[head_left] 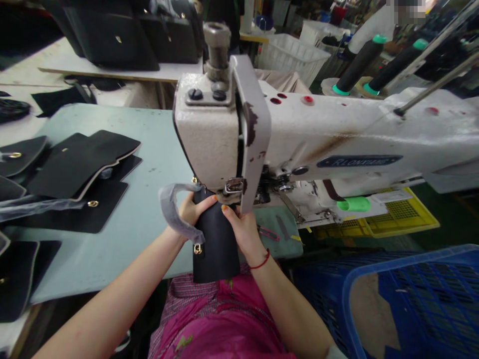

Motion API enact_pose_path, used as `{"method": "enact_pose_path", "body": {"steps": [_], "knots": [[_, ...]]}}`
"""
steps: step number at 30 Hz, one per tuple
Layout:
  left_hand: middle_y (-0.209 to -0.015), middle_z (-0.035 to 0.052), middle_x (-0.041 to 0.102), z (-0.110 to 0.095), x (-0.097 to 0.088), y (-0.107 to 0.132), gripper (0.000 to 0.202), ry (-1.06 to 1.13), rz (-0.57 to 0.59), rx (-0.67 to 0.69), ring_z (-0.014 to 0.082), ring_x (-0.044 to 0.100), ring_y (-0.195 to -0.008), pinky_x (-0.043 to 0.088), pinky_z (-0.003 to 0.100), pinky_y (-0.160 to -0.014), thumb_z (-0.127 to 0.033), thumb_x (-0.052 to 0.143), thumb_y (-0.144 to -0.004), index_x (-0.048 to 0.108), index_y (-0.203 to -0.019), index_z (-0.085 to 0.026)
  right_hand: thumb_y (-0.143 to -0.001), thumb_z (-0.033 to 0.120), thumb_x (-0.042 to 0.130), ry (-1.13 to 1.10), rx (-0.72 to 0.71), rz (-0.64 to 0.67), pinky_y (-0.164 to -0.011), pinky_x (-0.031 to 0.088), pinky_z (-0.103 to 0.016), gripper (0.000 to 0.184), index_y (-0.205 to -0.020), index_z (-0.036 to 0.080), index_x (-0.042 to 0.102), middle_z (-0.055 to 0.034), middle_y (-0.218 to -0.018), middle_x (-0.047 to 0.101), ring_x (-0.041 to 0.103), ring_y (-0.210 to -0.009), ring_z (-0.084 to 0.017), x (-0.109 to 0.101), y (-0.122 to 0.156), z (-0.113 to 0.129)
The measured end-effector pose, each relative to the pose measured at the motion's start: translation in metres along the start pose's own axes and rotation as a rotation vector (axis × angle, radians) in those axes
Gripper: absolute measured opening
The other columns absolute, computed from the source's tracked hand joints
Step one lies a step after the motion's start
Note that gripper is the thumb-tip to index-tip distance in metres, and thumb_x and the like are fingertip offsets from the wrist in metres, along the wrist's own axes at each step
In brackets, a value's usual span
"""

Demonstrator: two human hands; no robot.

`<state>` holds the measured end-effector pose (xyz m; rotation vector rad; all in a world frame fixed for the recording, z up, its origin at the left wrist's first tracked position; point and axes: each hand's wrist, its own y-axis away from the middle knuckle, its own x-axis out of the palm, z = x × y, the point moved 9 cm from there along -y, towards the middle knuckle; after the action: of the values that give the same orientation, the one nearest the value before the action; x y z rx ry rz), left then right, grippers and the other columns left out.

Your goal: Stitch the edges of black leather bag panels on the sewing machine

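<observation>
Grip: both hands are closed on the same piece; the left hand [192, 210] curls its fingers over the near face of a black panel [216, 244], and the right hand [243, 230] presses from the other side; neither hand is open.
Panel: it stands curved and tilted up from near the person's lap; its far end runs in under the sewing machine [220, 129]; where it meets the needle area is hidden by the machine.
Left wrist: a grey plastic strip [175, 212] loops over it, running toward the panel's far end; a small gold ring [197, 249] sits on the panel's left edge.
Right wrist: a red string bracelet [261, 261].
Handling: an even hold from both sides seems best for keeping the curve steady; fingertips are better kept back from the hidden needle.
Left: a pale blue table [123, 149] carries stacked black panels [77, 169]; black bags [112, 37] line a far bench.
Right: a blue crate [359, 294] sits near; a yellow tray [396, 219] lies beyond it.
Far: a white basket [295, 57]; thread spools [359, 65].
</observation>
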<state>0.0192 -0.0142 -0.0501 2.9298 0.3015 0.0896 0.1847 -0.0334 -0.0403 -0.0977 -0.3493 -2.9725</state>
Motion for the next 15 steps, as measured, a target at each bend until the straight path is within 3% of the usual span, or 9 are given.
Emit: {"method": "enact_pose_path", "body": {"steps": [5,10,15], "knots": [[-0.113,0.0110,0.071,0.000,-0.001,-0.010,0.056,-0.002,0.031,-0.030,0.0350,0.063,-0.111,0.049,0.050,-0.100,-0.047,0.085,-0.058,0.071,-0.105,-0.019,-0.081,0.057,0.061,0.101,-0.008,-0.006,-0.051,0.037,-0.021,0.046,-0.063,0.015,0.058,0.0004,-0.057,0.053,0.052,-0.060,-0.013,-0.001,-0.003,-0.003],[-0.113,0.0110,0.072,-0.013,0.001,-0.008,0.070,-0.001,0.057,-0.032,0.0356,0.064,-0.110,0.051,0.048,-0.098,-0.049,0.087,-0.052,0.068,-0.111,-0.017,-0.085,0.062,0.054,0.204,-0.033,-0.018,-0.047,0.035,-0.021,0.052,-0.062,0.016,0.056,-0.0001,-0.055,0.052,0.053,-0.055,-0.013,-0.011,-0.002,0.005],[-0.115,0.0133,0.072,-0.009,0.015,0.006,0.070,0.058,0.219,-0.162,0.0357,0.066,-0.106,0.056,0.044,-0.089,-0.047,0.085,-0.059,0.066,-0.118,-0.014,-0.089,0.056,0.052,0.275,-0.090,-0.053,-0.046,0.039,-0.021,0.047,-0.063,0.016,0.056,-0.0014,-0.056,0.056,0.056,-0.051,-0.013,-0.020,-0.004,0.016]]}}
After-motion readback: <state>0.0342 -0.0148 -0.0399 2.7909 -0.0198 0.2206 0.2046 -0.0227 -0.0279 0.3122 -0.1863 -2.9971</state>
